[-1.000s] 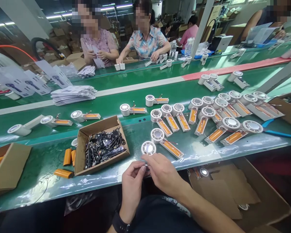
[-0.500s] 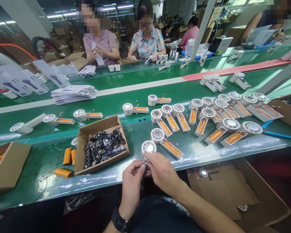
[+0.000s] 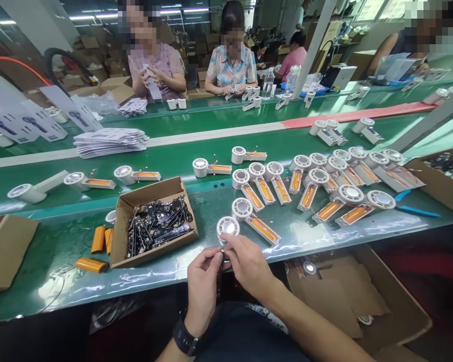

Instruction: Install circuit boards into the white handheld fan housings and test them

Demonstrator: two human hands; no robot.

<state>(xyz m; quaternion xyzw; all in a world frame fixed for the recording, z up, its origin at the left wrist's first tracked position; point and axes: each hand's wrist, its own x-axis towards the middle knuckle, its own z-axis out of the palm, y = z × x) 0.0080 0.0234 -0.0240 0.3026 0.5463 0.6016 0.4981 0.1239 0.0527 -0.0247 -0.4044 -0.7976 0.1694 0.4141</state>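
Observation:
Close to the table's front edge, my left hand [image 3: 203, 284] is closed in a pinch on a narrow dark circuit board, mostly hidden by the fingers. My right hand [image 3: 251, 264] meets it at the board's upper end, its fingers pressed together; what they grip is hidden. Just beyond the fingertips is a white round fan unit [image 3: 228, 227], its lower part covered by my right hand. Beside it lies another fan unit [image 3: 242, 208], with an orange battery [image 3: 263, 229] in its open handle. Similar dark circuit boards [image 3: 158, 223] fill a cardboard box to the left.
Several fan units [image 3: 318, 177] crowd the table's right side, near blue-handled pliers [image 3: 417, 211]. Loose orange batteries [image 3: 91, 265] lie left of the cardboard box [image 3: 154, 256]. An open carton [image 3: 392, 296] stands below the table edge. Co-workers [image 3: 232, 65] sit across the green belt.
The whole view has shifted slightly. Both hands stay together at the board's upper end, with little change in grip. Across the belt, a co-worker's hands have drawn closer together.

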